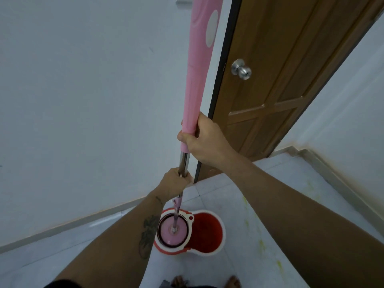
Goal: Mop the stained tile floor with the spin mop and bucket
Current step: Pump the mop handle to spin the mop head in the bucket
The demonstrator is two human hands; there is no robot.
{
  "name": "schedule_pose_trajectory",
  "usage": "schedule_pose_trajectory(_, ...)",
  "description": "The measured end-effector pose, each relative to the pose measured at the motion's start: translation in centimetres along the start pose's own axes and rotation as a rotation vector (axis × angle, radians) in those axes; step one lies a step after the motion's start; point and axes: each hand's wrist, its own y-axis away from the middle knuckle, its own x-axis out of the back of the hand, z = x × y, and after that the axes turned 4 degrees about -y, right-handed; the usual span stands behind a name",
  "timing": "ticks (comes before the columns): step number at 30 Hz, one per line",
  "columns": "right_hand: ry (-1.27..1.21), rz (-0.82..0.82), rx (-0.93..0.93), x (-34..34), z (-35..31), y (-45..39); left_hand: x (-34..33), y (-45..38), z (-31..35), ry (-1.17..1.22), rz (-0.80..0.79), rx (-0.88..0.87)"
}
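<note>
Fingers of the right hand (204, 142) wrap around the lower end of the pink foam grip (196, 80) on the spin mop's handle. Fingers of the left hand (176, 182) clamp the bare steel shaft (184, 163) just below. Handle stands nearly upright. Round pink mop head (172, 230) sits inside the spinner basket of the red-and-white plastic bucket (207, 231), which rests on the pale tile floor (245, 196) near the corner. Yellowish stains (261, 244) mark tiles right of the bucket. Brown wooden door (280, 69) with a metal knob (241, 69) stands behind.
</note>
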Motion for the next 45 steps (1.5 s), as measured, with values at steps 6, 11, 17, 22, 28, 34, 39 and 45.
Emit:
schedule_pose_trajectory(6, 0.067, 0.142, 0.075, -0.1, -0.3, -0.1, 0.2, 0.6, 0.8, -0.124, 0.1, -0.062)
schedule_pose_trajectory(11, 0.039, 0.153, 0.085, -0.6, 0.1, 0.5, -0.2, 0.6, -0.1, -0.178, 0.151, -0.062)
schedule_pose_trajectory(17, -0.009, 0.11, 0.076, -0.4, 0.0, 0.6, -1.1, 0.8, -1.4, -0.303, 0.279, -0.129)
schedule_pose_trajectory(22, -0.028, -0.028, -0.009, -0.1, -0.5, 0.0, -0.3, 0.5, -1.2, -0.35, 0.242, -0.136)
schedule_pose_trajectory(28, -0.084, -0.066, -0.072, 0.3, -0.1, 0.1, -0.1, 0.7, -1.9, -0.34, 0.024, -0.129)
schedule_pose_trajectory(34, -0.06, -0.081, -0.115, 0.4, -0.4, 0.1, -0.6, 1.5, -2.2, -0.337, 0.117, -0.111)
schedule_pose_trajectory(39, -0.154, -0.021, -0.018, 1.1, -2.0, 0.1, -0.8, 2.1, -1.5, -0.395, 0.321, -0.189)
schedule_pose_trajectory(45, -0.129, -0.05, -0.088, 0.5, -1.1, 0.0, -0.4, 1.4, -2.3, -0.371, 0.187, -0.159)
